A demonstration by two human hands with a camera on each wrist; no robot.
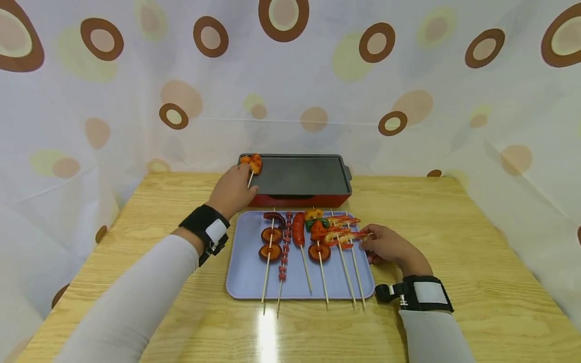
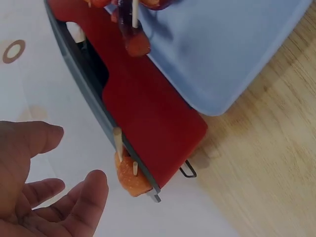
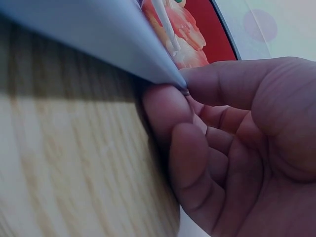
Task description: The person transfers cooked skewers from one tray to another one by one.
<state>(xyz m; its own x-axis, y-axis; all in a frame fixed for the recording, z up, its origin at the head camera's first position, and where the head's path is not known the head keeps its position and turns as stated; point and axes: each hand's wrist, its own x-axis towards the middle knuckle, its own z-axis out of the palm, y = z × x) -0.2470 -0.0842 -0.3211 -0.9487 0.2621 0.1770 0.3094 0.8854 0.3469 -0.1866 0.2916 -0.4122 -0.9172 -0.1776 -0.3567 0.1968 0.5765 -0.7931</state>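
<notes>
My left hand [image 1: 233, 189] is over the left end of a red grill with a dark flat top [image 1: 299, 174]. Just past its fingers, orange skewered food [image 1: 256, 164] lies on that end. In the left wrist view, the thumb and fingers of the left hand [image 2: 54, 182] are spread apart, away from the orange food [image 2: 132, 177]; two stick ends show there. On the right, my right hand [image 1: 392, 248] grips the rim of a pale blue tray [image 1: 245, 275]. The right wrist view shows its thumb above the tray's edge [image 3: 123, 44] and fingers below.
Several skewers lie on the tray: a sausage [image 1: 298, 229], small pink pieces [image 1: 285, 247], round brown slices [image 1: 271, 251] and shrimp [image 1: 347, 236]. Some stick ends overhang the front rim. Tray and grill stand close together on a wooden table [image 1: 190, 312], before a patterned cloth [image 1: 290, 70].
</notes>
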